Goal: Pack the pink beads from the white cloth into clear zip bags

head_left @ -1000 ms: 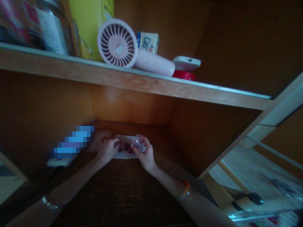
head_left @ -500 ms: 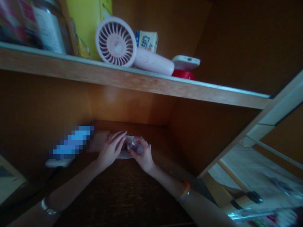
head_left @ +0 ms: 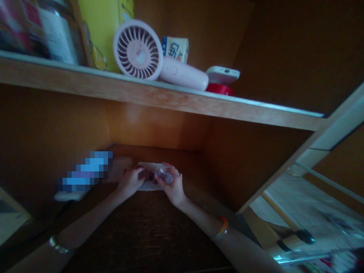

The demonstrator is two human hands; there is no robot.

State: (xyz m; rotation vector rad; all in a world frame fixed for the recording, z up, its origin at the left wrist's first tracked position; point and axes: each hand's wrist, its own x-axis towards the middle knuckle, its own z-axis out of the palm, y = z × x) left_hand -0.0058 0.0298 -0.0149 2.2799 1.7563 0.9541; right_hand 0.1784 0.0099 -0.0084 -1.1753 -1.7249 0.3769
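Observation:
My right hand [head_left: 174, 187] grips a small clear plastic bag [head_left: 164, 174] above a white sheet [head_left: 149, 186] on the dark wooden surface. Small dark red pieces [head_left: 152, 177] lie between my hands, over the sheet. My left hand [head_left: 131, 181] is at the sheet's left side, its fingers curled in toward the pieces; what its fingertips hold, if anything, is too small to make out. A pale, flat, see-through packet [head_left: 118, 168] lies just behind and left of my left hand.
A phone [head_left: 85, 174] with a blurred screen and a cable leans at the left. Above, a shelf edge [head_left: 170, 99] carries a pink handheld fan [head_left: 138, 51], a small carton [head_left: 176, 48], a white device [head_left: 223, 74], a red round item [head_left: 219, 89] and a jar [head_left: 58, 34].
My left hand's fingers, stretched out before, have curled down and moved slightly left. More of the sheet and the dark red pieces shows. My right hand still holds the bag.

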